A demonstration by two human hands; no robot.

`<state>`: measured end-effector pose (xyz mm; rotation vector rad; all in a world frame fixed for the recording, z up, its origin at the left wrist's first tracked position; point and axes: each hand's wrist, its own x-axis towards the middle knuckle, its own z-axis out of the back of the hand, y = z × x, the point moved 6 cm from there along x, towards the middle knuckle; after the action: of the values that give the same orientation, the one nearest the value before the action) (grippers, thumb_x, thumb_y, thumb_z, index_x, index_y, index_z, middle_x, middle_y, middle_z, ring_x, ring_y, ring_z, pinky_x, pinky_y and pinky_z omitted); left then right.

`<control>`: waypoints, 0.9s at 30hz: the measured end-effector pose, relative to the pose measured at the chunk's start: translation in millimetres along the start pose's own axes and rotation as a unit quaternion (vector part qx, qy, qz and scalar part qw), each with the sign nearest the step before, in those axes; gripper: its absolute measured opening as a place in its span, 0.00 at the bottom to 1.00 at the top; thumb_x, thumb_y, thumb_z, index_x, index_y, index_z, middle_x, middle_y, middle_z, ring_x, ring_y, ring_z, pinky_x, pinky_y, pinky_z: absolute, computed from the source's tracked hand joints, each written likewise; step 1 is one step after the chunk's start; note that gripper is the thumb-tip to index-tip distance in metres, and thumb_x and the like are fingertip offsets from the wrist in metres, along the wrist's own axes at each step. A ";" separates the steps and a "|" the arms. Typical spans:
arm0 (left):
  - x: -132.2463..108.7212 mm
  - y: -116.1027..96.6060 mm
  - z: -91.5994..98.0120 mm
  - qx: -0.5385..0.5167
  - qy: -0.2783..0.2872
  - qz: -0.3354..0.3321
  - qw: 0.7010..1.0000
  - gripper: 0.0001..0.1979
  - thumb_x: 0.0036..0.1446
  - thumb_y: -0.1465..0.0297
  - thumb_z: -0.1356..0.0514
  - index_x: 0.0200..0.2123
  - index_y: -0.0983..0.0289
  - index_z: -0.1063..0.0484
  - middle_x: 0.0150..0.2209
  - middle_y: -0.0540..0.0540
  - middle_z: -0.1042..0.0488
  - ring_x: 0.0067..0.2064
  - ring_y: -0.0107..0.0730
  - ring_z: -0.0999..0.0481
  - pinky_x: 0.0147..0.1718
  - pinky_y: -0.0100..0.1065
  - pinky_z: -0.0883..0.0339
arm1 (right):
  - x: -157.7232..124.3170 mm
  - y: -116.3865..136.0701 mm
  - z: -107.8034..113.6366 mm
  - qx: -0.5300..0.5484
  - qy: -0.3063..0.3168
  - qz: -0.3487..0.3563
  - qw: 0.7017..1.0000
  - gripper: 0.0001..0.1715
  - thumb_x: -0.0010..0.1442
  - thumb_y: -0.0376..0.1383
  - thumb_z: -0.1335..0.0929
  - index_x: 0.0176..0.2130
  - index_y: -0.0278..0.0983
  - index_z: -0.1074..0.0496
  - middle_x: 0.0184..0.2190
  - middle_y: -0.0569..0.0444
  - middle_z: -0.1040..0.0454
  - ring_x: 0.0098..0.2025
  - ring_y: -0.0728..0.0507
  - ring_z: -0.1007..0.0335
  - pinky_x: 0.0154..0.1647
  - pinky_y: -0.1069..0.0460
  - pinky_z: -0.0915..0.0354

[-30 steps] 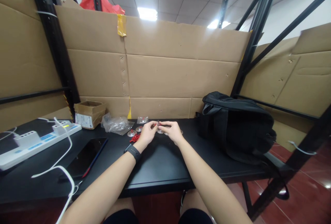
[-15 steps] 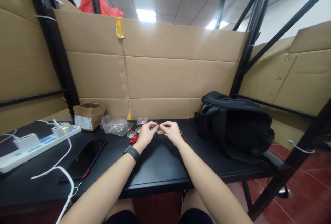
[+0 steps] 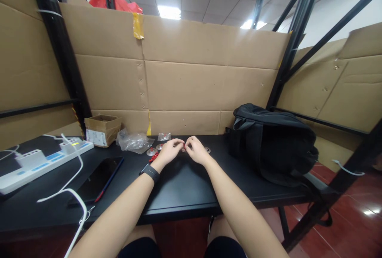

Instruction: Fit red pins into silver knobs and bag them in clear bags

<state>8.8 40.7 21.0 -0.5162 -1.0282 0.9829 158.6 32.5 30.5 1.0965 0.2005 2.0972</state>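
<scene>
Black surface (image 3: 185, 194), cardboard panel (image 3: 185, 87) behind, red tiled floor (image 3: 355, 214) below right. Black bag (image 3: 277, 146) on right. Power strip (image 3: 26, 176) cut off at left edge. Small red piece (image 3: 184, 147) between left hand (image 3: 170, 150) and right hand (image 3: 196, 150), at right fingertips. Fingers bent; can't tell if either pinches it. Clear disc (image 3: 208, 150) partly hidden by right hand.
</scene>
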 end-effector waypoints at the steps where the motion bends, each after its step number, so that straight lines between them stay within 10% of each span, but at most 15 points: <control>1: -1.7 -4.1 -3.9 0.016 0.035 -0.018 0.999 0.10 0.56 0.65 0.39 0.39 0.60 0.20 0.41 0.55 0.18 0.43 0.39 0.20 0.45 0.35 0.30 | -0.2 0.4 1.2 0.001 -0.003 0.006 1.000 0.05 0.60 0.29 0.34 0.33 0.37 0.29 0.41 0.49 0.31 0.44 0.44 0.32 0.50 0.47 0.35; 8: -7.3 -15.3 -8.8 0.099 0.059 -0.052 0.992 0.16 0.58 0.61 0.39 0.48 0.57 0.21 0.47 0.56 0.19 0.50 0.43 0.22 0.50 0.37 0.32 | 3.6 -11.3 14.9 -0.029 -0.041 0.013 0.999 0.05 0.62 0.30 0.35 0.34 0.37 0.30 0.44 0.47 0.33 0.50 0.41 0.34 0.56 0.45 0.38; 14: 3.4 -1.3 43.7 0.276 -0.012 -0.015 0.961 0.16 0.64 0.64 0.47 0.48 0.55 0.22 0.51 0.55 0.21 0.54 0.44 0.25 0.52 0.42 0.35 | 0.7 -45.9 46.0 -0.157 -0.109 -0.121 0.974 0.06 0.63 0.31 0.36 0.35 0.38 0.29 0.43 0.46 0.31 0.49 0.38 0.35 0.53 0.45 0.38; 19: 3.9 29.1 81.7 0.348 0.053 0.056 0.934 0.09 0.54 0.67 0.38 0.36 0.56 0.19 0.38 0.54 0.17 0.43 0.42 0.20 0.42 0.35 0.34 | -5.4 -64.3 47.2 -0.229 -0.065 -0.217 0.947 0.09 0.65 0.34 0.37 0.36 0.38 0.28 0.45 0.45 0.30 0.50 0.37 0.35 0.49 0.46 0.38; 27: -1.4 41.6 83.3 0.377 0.129 0.101 0.911 0.09 0.50 0.66 0.36 0.35 0.56 0.18 0.36 0.54 0.18 0.41 0.42 0.22 0.39 0.34 0.36 | -2.5 -74.1 37.5 -0.219 0.021 -0.253 0.942 0.14 0.65 0.37 0.38 0.42 0.40 0.23 0.49 0.48 0.25 0.53 0.39 0.31 0.51 0.46 0.37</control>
<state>-83.2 53.7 26.7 -0.0955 -0.3023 1.3594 228.4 76.0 18.9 0.6460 0.0233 1.5969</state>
